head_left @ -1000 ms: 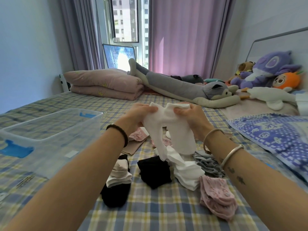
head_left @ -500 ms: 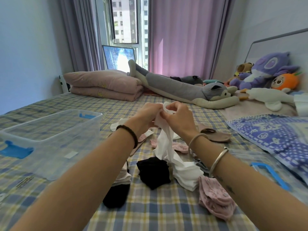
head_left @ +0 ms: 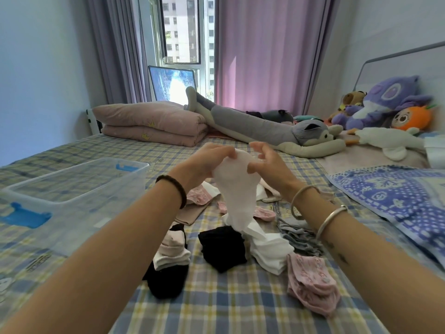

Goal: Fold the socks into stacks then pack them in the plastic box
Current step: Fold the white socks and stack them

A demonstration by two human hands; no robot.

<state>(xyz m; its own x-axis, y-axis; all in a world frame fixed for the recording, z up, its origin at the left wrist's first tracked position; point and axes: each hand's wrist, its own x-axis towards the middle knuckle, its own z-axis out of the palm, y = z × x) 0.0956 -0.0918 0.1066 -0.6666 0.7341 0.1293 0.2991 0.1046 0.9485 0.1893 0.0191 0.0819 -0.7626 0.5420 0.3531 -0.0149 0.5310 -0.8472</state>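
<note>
The thin white cotton socks (head_left: 237, 189) hang in mid-air at the centre of the view. A second ago they were spread side by side between parted hands. Now the hands have closed together and the socks lie as one layer. The left hand (head_left: 204, 162) pinches the top edge, and the right hand (head_left: 269, 165) grips beside it with its thumb, fingers curled above.

The pair looks matched, so folding it is likely next. At 6 o'clock the socks trail onto the folded white sock stack (head_left: 269, 251), with the folded black sock bundle (head_left: 221, 247) just beside it. At 9 o'clock, the clear plastic box with blue latches (head_left: 79, 208) appears to hold no socks yet, so packing remains.
</note>
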